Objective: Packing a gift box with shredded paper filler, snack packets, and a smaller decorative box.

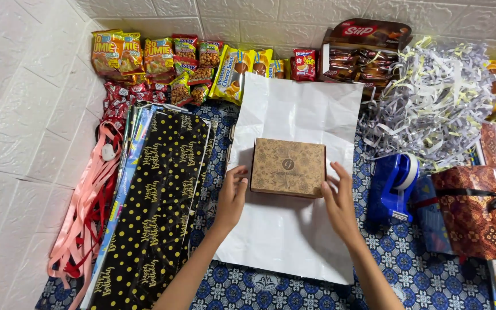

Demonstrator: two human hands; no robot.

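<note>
We look down on a blue patterned cloth (431, 270) against white brick-textured walls. At its centre a brown cardboard box (288, 166) sits closed on a white sheet of paper (294, 229), so we cannot see what it holds. Our left hand (232, 198) touches the box's left edge, fingers (239, 175) loosely spread; our right hand (338, 198) rests at its right edge, fingers likewise spread. An open brown carton (357, 54) holds wrapped snacks, partly hidden by shredded paper (431, 97). The wrapped gift (480, 212) is cut off at the right.

Brown floral-print box (287, 166) on white paper (297, 115); black gold-dotted wrap (162, 195) at 9 o'clock, blue tape dispenser (393, 185) at 3, blue-patterned cloth (426, 275) beneath
</note>
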